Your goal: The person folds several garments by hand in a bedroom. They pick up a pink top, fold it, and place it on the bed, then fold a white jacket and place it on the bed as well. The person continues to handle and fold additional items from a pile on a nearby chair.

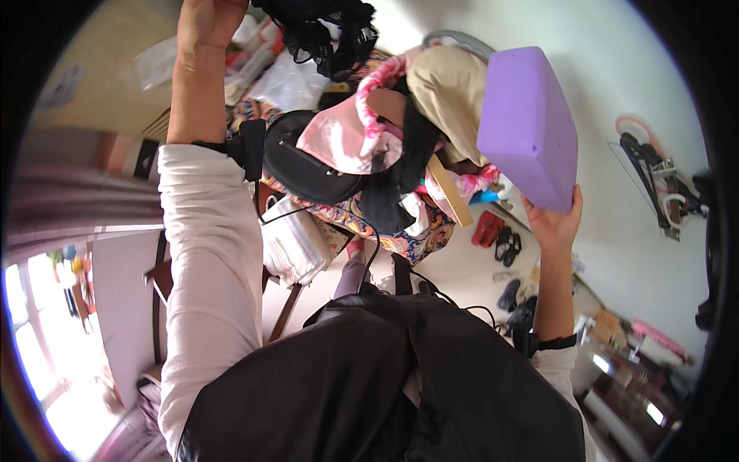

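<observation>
My right hand (553,225) grips a purple foam block (514,115), probably a yoga block, from its lower end and holds it upright beside the white wall. My left hand (211,23) is raised at the top edge, where its fingers are cut off. Black lace cloth (332,40) hangs just right of that hand; whether the fingers hold it is hidden. Below lies a heaped pile on a paisley-patterned cloth (424,239). In it are a black zipped case (312,167), a pink cloth piece (335,136), a beige cloth item (450,86) and a wooden strip (449,190).
Red slippers (488,229) and several dark shoes (509,295) stand on the floor along the wall. A folded striped cloth (291,239) rests left of the pile, near a dark wooden chair (160,280). A black mechanical item (649,167) is against the right wall.
</observation>
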{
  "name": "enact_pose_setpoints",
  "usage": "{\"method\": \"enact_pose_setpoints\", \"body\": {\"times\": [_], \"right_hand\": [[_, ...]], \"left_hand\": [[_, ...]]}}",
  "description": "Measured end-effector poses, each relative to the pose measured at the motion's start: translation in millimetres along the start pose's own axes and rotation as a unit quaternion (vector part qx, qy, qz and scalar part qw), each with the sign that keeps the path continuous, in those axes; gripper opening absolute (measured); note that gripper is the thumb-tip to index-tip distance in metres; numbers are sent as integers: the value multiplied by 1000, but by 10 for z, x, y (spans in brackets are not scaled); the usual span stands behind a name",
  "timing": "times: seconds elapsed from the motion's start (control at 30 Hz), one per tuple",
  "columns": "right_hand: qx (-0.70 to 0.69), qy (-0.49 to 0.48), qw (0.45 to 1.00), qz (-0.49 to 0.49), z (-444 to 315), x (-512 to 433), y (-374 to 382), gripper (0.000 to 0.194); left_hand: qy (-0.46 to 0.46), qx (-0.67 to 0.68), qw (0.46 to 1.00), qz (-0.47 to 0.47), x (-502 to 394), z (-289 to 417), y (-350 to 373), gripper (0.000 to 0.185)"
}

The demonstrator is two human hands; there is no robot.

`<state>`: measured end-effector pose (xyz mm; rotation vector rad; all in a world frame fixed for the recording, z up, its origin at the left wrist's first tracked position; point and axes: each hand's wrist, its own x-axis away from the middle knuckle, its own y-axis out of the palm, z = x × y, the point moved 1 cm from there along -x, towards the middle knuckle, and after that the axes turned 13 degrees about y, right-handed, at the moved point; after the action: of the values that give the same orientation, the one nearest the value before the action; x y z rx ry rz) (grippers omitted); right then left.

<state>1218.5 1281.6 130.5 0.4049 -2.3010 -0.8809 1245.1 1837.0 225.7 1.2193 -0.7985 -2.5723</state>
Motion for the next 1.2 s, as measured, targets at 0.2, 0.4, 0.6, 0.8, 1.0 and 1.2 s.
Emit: {"method": "enact_pose_setpoints", "body": {"times": [0.2, 0.4, 0.6, 0.8, 1.0, 1.2], "right_hand": [[20, 74, 986, -151, -6, -120, -118, 47], [11, 199, 955, -221, 292, -244, 13, 51], [29, 282, 945, -163, 790, -191, 380, 51], [103, 316, 921, -202, 1404, 10, 734, 50], [173, 311, 886, -299, 2092, 503, 1012, 49], [196, 292, 895, -273, 3018, 1355, 1380, 48]], "left_hand": [[169, -190, 967, 34, 669, 2101, 884, 19], [198, -437, 867, 133, 1922, 3758, 1832, 24], [194, -564, 723, 347, 3591, 4904, 2650, 29], [206, -559, 667, 448, 5340, 5806, 3277, 25], [252, -606, 499, 566, 7276, 6847, 3861, 20], [296, -595, 355, 657, 9137, 7974, 3490, 16]]}}
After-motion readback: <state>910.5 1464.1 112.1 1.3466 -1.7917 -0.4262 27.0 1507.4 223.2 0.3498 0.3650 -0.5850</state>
